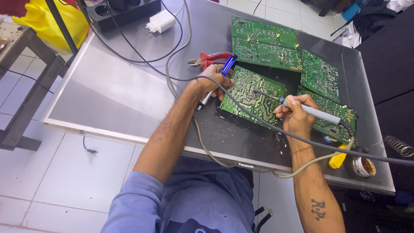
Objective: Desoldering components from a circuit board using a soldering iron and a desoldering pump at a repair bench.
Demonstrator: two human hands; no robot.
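- Right hand (294, 115): gripping the grey handle of a soldering iron (317, 113) like a pen, its thin tip resting on the green circuit board (254, 96); its braided cord is trailing off to the right.
- Left hand (214, 80): clenched around a blue desoldering pump (226, 67), resting at the board's left edge, just beside it.
- Circuit board: lying solder side up on a dark panel (233, 133) on the counter (120, 95). Judged stiff, light and fragile; best taken by its bare edges, away from hot joints and sharp leads.
- Soldering iron: judged light and rigid, to be held only by the insulated handle.
- Surroundings: red-handled cutters (209, 59) lying beyond the left hand; further green boards (265, 43) lying behind and to the right; a round flux tin (363, 166) sitting near the right corner.
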